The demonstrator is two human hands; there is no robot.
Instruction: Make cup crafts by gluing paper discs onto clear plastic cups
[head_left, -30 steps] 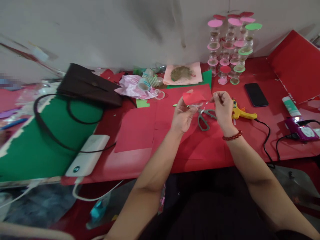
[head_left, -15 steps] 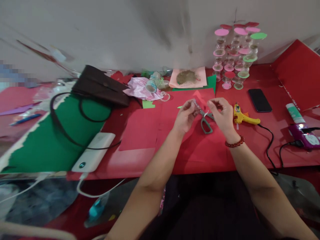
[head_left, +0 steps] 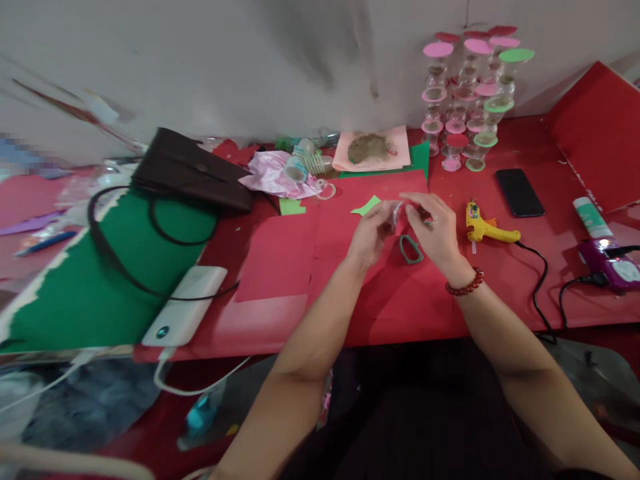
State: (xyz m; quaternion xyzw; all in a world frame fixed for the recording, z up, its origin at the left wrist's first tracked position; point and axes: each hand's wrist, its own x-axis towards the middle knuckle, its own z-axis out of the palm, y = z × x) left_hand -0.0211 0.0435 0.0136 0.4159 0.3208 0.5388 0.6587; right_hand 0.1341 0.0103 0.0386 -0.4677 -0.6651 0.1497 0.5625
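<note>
My left hand [head_left: 371, 233] is closed, its fingers gripping a small clear plastic piece [head_left: 397, 213] that looks like a bottle-neck part. Against that piece, my right hand [head_left: 434, 227] pinches a piece of red paper [head_left: 401, 224]. Both hands meet above red sheets on the table, and the fingers hide much of what they hold. Below them lie scissors, with one dark grey handle loop [head_left: 411, 251] showing. A light green paper scrap [head_left: 367, 205] lies just beyond my left hand. On my right wrist is a bracelet of reddish beads.
To the right are a yellow glue gun [head_left: 487, 228], a phone [head_left: 520, 192] and a purple power socket [head_left: 610, 261]. Behind stands a clear hourglass-shaped stack [head_left: 465, 107] with coloured discs. Left lie a dark bag [head_left: 193, 175] and a white power bank [head_left: 186, 307].
My right hand has come left and closer to my left hand, bringing the red paper against the clear piece. The fingers now cover more of the paper, and the view has shifted slightly.
</note>
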